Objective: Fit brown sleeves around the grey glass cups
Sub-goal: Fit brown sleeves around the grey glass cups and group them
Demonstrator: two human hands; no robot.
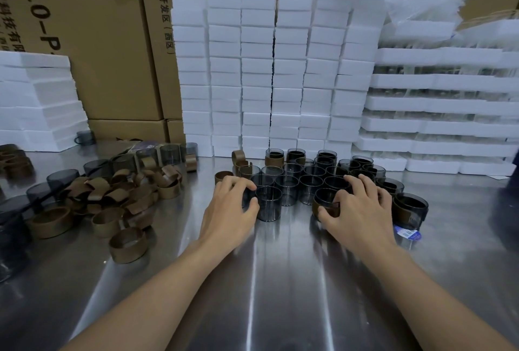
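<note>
Several grey glass cups point(286, 182) stand in a cluster at the middle of the steel table point(266, 280). My left hand point(229, 207) grips a bare grey cup point(248, 193) at the cluster's left edge, next to another bare cup point(268, 204). My right hand point(358, 207) holds a cup with a brown sleeve point(325, 202) around it at the cluster's right front. A second sleeved cup point(410, 207) stands to the right of that hand. A heap of loose brown sleeves point(120, 193) lies to the left.
Stacked white foam boxes point(269, 70) form a wall behind the cups, with foam trays point(438, 112) at right and more foam point(36, 98) at left. Cardboard cartons point(112, 41) stand behind. More grey cups point(146, 157) line the left side. A blue label point(407, 234) lies near my right wrist.
</note>
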